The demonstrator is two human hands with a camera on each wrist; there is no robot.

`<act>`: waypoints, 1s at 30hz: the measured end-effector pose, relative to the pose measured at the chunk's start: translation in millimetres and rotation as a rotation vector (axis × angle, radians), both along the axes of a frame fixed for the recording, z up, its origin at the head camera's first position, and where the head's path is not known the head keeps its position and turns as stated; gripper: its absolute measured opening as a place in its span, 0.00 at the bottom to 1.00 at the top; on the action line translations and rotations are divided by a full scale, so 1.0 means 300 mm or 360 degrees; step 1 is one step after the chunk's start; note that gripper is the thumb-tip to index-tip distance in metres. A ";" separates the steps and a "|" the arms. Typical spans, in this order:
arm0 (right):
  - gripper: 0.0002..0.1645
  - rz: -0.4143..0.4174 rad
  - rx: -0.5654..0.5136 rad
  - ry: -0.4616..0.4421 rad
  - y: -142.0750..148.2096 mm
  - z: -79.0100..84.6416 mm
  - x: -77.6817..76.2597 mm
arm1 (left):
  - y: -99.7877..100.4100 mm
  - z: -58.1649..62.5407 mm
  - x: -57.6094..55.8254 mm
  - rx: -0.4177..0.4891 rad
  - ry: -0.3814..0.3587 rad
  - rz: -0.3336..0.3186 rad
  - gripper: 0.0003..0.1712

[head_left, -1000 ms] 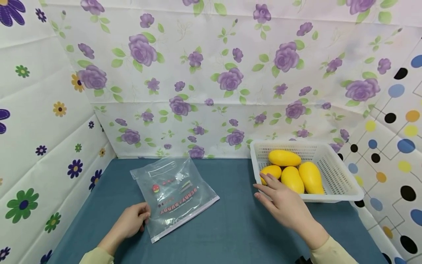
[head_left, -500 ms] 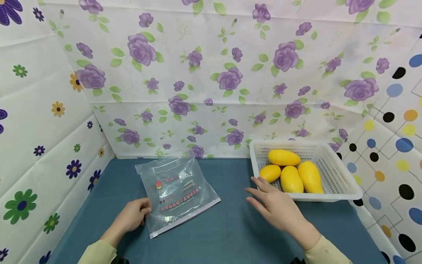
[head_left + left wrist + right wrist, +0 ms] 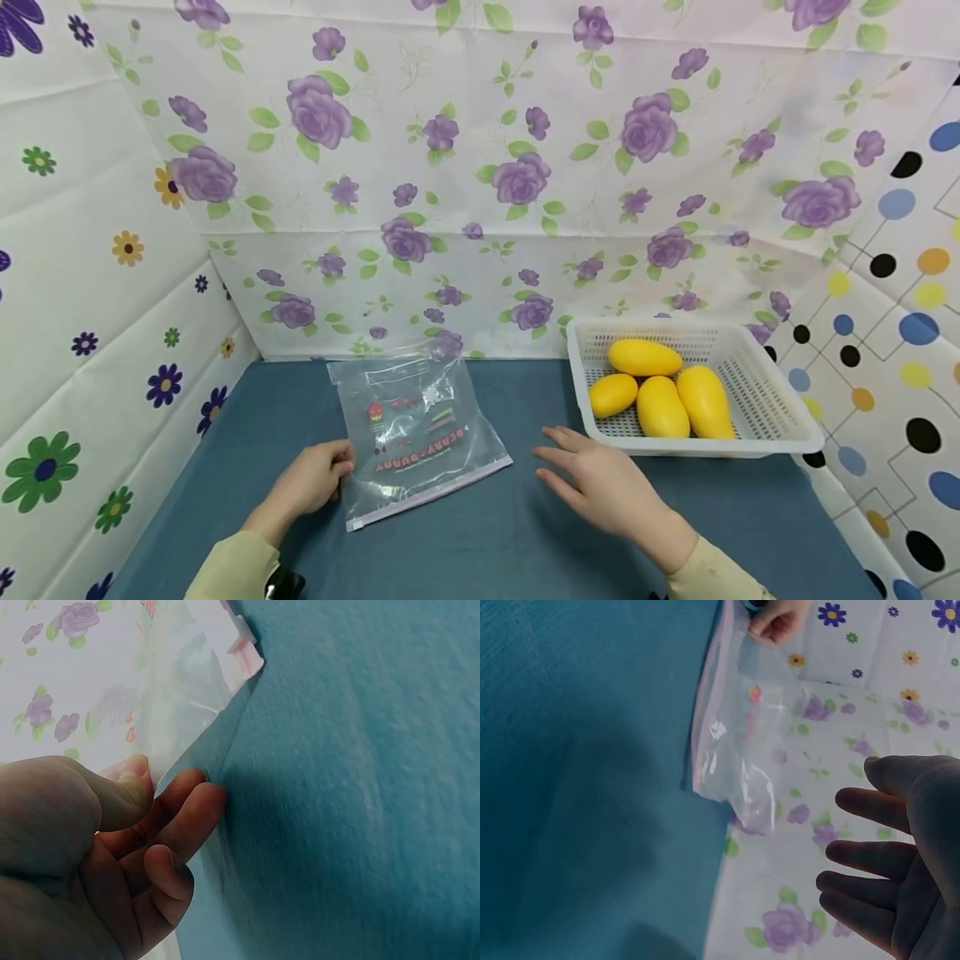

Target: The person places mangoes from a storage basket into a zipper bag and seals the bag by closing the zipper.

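A clear zip bag [image 3: 420,433] with red lettering and a pale slider strip along its near edge lies on the blue table. My left hand [image 3: 311,482] pinches the bag's left edge between thumb and index finger; in the left wrist view the film [image 3: 180,697] runs up from the thumb [image 3: 124,799], the other fingers curled below. My right hand [image 3: 596,483] hovers between the bag and the basket with its fingers spread, holding nothing. In the right wrist view its fingers [image 3: 870,859] are extended, apart from the bag [image 3: 742,742].
A white perforated basket [image 3: 776,425] stands at the back right with several yellow mangoes [image 3: 663,408] in it, grouped toward its left side. Flowered cloth [image 3: 510,275] rises behind the table, and a dotted cloth [image 3: 885,358] borders the right.
My left hand has shifted the bag a little to the right and away from me. My right hand has moved left, off the basket's front edge toward the bag.
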State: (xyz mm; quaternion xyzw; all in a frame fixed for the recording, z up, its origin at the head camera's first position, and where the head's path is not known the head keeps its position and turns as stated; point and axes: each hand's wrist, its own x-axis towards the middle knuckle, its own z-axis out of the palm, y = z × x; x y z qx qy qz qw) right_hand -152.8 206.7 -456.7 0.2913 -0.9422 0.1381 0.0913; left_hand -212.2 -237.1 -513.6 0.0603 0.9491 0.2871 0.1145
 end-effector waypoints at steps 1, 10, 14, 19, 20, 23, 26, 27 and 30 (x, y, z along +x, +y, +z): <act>0.22 0.0006 0.0005 -0.0016 -0.006 -0.008 -0.002 | 0.003 0.001 -0.002 -0.0007 0.0006 -0.0004 0.10; 0.23 -0.0017 0.0091 -0.0317 -0.052 -0.068 -0.035 | 0.023 -0.006 -0.020 -0.0034 0.0102 -0.0083 0.11; 0.25 -0.0009 0.0165 -0.0377 -0.072 -0.098 -0.052 | 0.030 -0.005 -0.034 -0.0037 0.0092 -0.0111 0.12; 0.26 0.0013 0.0216 -0.0402 -0.097 -0.133 -0.065 | 0.034 0.002 -0.042 -0.0048 0.0072 -0.0131 0.12; 0.27 0.0017 0.0228 -0.0408 -0.101 -0.139 -0.067 | 0.035 0.002 -0.044 -0.0054 0.0069 -0.0136 0.12; 0.28 0.0031 0.0272 -0.0417 -0.115 -0.153 -0.073 | 0.035 0.003 -0.049 -0.0056 0.0068 -0.0158 0.12; 0.29 0.0044 0.0292 -0.0422 -0.127 -0.163 -0.075 | 0.038 0.003 -0.055 -0.0069 0.0079 -0.0177 0.12; 0.29 0.0046 0.0298 -0.0423 -0.130 -0.164 -0.075 | 0.040 0.003 -0.058 -0.0071 0.0082 -0.0178 0.12; 0.30 0.0046 0.0302 -0.0449 -0.139 -0.164 -0.073 | 0.049 0.003 -0.067 -0.0094 0.0105 -0.0184 0.12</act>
